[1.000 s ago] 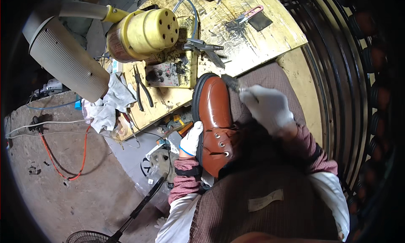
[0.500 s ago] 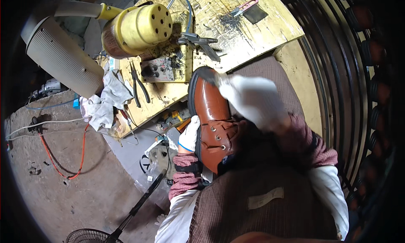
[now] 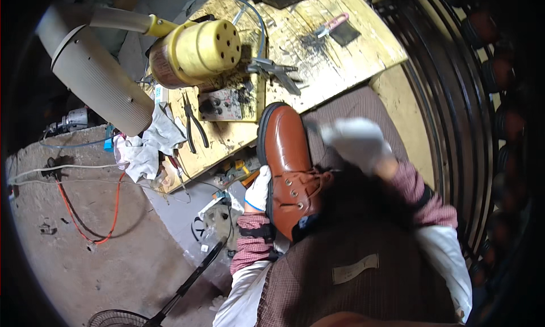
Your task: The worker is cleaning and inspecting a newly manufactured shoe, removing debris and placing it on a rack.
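Observation:
A glossy brown leather shoe (image 3: 286,139) with metal eyelets and a dark sole edge rests over my lap, toe pointing away from me. Its laces (image 3: 313,182) lie loosely over the front. My left hand (image 3: 258,192), in a white glove, grips the shoe's left side by the sole; most of its fingers are hidden beneath. To the right of the toe, apart from the leather, my gloved right hand (image 3: 357,140) is smeared by motion. It appears closed around a small dark thing too blurred to name. Dark shadow covers the shoe's heel end.
Ahead stands a stained wooden bench (image 3: 363,60) with a yellow perforated cylinder (image 3: 196,51), black pliers (image 3: 195,122), pink-handled scissors (image 3: 335,25), a clamp (image 3: 275,71) and white rags (image 3: 150,145). A black rack (image 3: 448,105) curves along the right. A fan (image 3: 122,318) sits low left.
My right hand has swung from the shoe's toe to beside it on the right, uncovering the toe. The left hand keeps its hold. The whole view has shifted slightly.

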